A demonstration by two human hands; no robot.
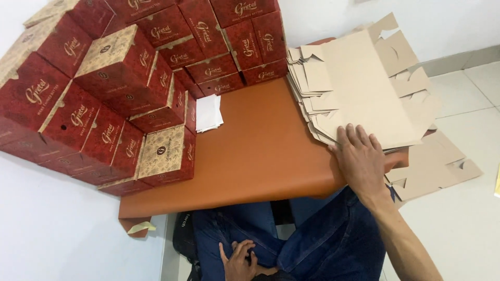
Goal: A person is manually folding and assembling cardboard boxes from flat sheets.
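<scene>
Cardboard blanks (359, 88) are looking light and bendy (slippery when stacked); right hand (360, 158) is pressing flat, fingers spread, at the near edge.

A wall of dark red cardboard boxes with gold ornament (104, 99) is being shown stacked in tilted rows along the left and far edges of the orange-brown bench (260, 151); several are being seen with cream, patterned lids (107, 49). A small stack of white paper slips (208, 113) is lying on the bench just beside the lowest boxes. At the right edge, a pile of flat, unfolded beige cardboard box blanks (359, 88) is being pressed at its near corner by the right hand (362, 161). More blanks (437, 166) are lying on the white tiled floor beyond.
</scene>
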